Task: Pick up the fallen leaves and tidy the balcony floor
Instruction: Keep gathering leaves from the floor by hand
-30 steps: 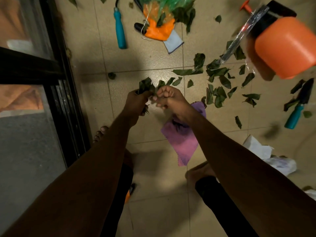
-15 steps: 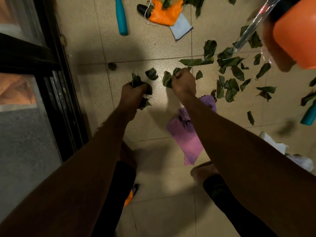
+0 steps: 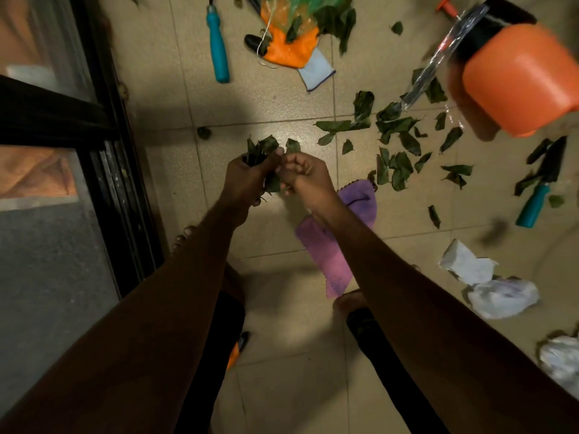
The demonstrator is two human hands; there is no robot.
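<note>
My left hand grips a bunch of dark green leaves that stick out above its fist. My right hand is right beside it, fingers curled, pinching a leaf against the bunch. Several fallen leaves lie scattered on the beige tiled floor to the right of my hands. More leaves sit in a green and orange plastic bag at the top.
An orange bucket looms at upper right. Teal-handled tools lie at top and right. A purple cloth lies under my right arm. Crumpled white paper and plastic lie right. A black door frame runs along the left.
My right hand picked a leaf off the floor half a second ago, and has now come back against my left hand's bunch. The view has tilted back up.
</note>
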